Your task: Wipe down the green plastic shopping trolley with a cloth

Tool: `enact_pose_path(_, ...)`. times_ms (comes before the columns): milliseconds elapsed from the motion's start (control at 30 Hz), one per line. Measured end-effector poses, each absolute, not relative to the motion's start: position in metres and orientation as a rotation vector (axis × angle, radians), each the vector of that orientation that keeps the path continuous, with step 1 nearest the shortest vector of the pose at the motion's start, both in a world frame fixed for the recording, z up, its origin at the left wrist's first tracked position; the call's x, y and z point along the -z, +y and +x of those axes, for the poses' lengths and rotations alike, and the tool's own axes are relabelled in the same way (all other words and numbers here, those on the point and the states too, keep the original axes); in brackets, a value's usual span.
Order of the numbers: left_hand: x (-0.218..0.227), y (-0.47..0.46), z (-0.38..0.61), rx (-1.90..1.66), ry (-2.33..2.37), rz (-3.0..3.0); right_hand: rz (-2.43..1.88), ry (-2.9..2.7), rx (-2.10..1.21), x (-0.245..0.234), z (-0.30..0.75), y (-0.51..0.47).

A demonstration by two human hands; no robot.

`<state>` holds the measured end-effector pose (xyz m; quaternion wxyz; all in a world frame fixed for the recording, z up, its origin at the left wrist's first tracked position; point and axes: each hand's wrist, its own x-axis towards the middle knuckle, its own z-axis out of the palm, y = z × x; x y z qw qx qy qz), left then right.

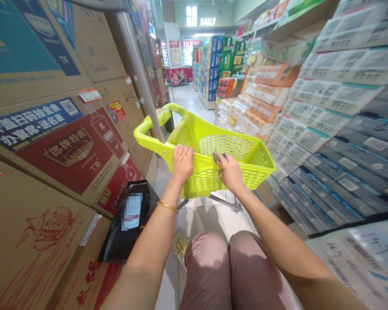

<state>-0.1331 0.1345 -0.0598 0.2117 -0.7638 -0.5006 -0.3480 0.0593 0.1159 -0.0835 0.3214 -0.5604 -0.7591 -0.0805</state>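
Observation:
A lime-green plastic shopping basket [242,148] on a wheeled frame stands in the aisle right in front of my knees. My left hand [182,162] is closed over the basket's near rim, a gold bangle on its wrist. My right hand [229,170] also rests on the near rim, its fingers curled round a small dark object [216,156] that I cannot make out. The basket's looped handle [155,118] rises at the far left. The basket looks empty inside.
Stacked cardboard cartons [61,142] wall the left side, with a black bag [132,215] on the floor against them. Shelves of boxed and packaged goods [336,125] line the right. A metal pole [139,73] slants up behind the basket. The tiled aisle [189,99] runs ahead.

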Motion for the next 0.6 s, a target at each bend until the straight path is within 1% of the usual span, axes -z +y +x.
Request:
enact_pose_path(167, 0.064, 0.138, -0.129, 1.009, -1.411, -2.085, -1.557, -1.839, 0.113, 0.075, 0.035, 0.118)
enact_pose_path(300, 0.066, 0.14, -0.127, 1.034, -1.406, -2.084, -1.435, -1.897, 0.001, 0.055, -0.007, 0.124)
enact_pose_path(400, 0.067, 0.139, -0.128, 1.06, -1.397, -2.068, -1.381, -1.828, -0.061, 0.044, -0.028, 0.128)
enact_pose_path(600, 0.063, 0.135, -0.132, 0.992, -1.391, -2.087, -1.344, -1.955, 0.026, 0.055, -0.018, 0.131)
